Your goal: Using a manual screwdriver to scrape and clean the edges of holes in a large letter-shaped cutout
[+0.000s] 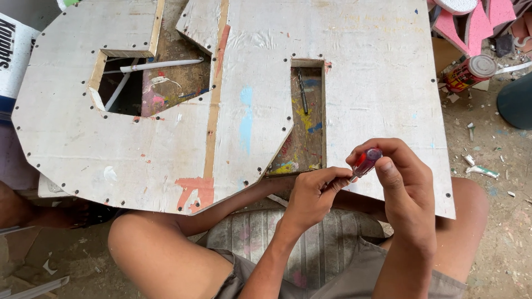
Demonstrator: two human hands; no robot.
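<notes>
Lower right of frame: right hand [407, 185] wraps clear red-handled screwdriver [366, 162], thumb along handle; left hand [313, 194] pinches its shaft below, apparently steadying it. Both hover over near edge of white paint-stained plywood table [371, 83]. Dark drill bit [302, 91] lies in rectangular cutout, centre. Red metal can [468, 72] on floor, upper right.

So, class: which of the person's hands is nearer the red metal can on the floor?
Right. The right hand is below the red metal can; the left hand is farther left.
</notes>
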